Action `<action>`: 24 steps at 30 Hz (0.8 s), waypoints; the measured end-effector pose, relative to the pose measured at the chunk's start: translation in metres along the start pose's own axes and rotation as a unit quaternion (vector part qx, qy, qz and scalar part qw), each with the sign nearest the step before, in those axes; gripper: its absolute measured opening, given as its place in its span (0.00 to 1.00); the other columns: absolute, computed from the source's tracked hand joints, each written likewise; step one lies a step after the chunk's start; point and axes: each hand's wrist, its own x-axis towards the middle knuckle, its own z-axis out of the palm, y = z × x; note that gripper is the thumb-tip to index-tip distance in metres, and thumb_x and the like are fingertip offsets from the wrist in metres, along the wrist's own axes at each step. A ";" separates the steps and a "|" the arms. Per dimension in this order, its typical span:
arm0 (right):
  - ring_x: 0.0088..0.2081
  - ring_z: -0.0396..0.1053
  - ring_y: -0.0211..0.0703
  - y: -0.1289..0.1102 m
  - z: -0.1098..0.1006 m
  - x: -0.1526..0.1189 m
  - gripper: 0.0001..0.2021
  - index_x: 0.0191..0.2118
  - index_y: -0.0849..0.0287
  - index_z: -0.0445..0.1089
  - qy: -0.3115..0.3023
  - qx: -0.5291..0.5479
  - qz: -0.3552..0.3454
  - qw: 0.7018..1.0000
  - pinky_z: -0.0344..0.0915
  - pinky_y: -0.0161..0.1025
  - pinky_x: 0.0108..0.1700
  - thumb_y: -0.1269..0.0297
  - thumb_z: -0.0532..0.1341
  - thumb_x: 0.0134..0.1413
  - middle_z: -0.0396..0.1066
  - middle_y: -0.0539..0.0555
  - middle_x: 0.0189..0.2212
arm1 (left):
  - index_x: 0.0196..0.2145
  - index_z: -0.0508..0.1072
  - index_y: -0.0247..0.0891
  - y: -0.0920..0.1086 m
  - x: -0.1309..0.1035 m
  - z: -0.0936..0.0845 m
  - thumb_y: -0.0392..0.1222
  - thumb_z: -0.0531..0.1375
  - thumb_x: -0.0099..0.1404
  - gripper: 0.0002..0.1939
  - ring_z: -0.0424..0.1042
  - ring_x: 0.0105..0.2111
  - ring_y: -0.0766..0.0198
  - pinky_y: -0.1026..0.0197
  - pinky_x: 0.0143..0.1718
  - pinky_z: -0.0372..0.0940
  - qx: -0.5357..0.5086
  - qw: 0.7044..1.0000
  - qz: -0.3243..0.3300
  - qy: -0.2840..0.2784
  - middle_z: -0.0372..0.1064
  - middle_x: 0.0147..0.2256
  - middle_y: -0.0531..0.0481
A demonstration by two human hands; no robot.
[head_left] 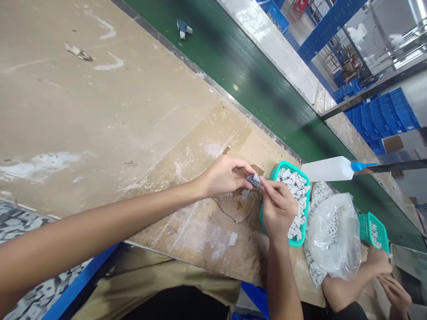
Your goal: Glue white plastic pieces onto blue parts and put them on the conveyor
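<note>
My left hand (226, 178) is closed around a small dark blue-grey plastic part (251, 181), pinching it between thumb and fingers. My right hand (279, 206) meets it from the other side, its fingertips pressed on a small whitish piece (257, 178) against the dark part. The fingers partly hide both. Below them lies a torn brown cardboard scrap (236, 208) on the stained worktable (140, 115). Just beyond my right hand stands a turquoise basket (295, 243) full of small white pieces.
A white squeeze bottle (328, 169) with a blue nozzle lies by the basket. Further right are a clear plastic bag (348, 240) and another person's hands (380, 262). A green conveyor belt (240, 80) carries an assembled part (183, 29). A blue-edged crate (78, 284) of parts stands lower left.
</note>
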 end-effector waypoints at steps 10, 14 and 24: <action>0.35 0.71 0.36 0.002 0.003 -0.001 0.23 0.50 0.47 0.77 -0.073 0.001 0.038 0.997 0.69 0.34 0.37 0.78 0.53 0.59 0.72 0.52 0.33 | 0.30 0.77 0.32 -0.007 0.002 -0.001 0.27 0.67 0.47 0.10 0.74 0.27 0.65 0.63 0.35 0.70 0.039 0.998 -0.023 0.050 0.75 0.27 0.49; 0.38 0.71 0.37 0.003 0.004 0.001 0.23 0.51 0.48 0.76 -0.098 0.002 0.056 0.994 0.69 0.36 0.40 0.77 0.52 0.60 0.73 0.52 0.35 | 0.32 0.76 0.32 -0.008 0.005 -0.006 0.28 0.67 0.49 0.10 0.73 0.29 0.66 0.65 0.33 0.68 0.070 0.997 -0.033 0.018 0.75 0.28 0.49; 0.42 0.71 0.42 0.004 -0.023 0.008 0.15 0.50 0.59 0.76 0.065 -0.002 0.138 0.988 0.68 0.39 0.44 0.64 0.55 0.65 0.74 0.57 0.41 | 0.38 0.72 0.34 0.001 0.012 -0.013 0.24 0.59 0.54 0.14 0.76 0.29 0.66 0.64 0.38 0.73 -0.224 0.954 -0.183 0.076 0.69 0.29 0.52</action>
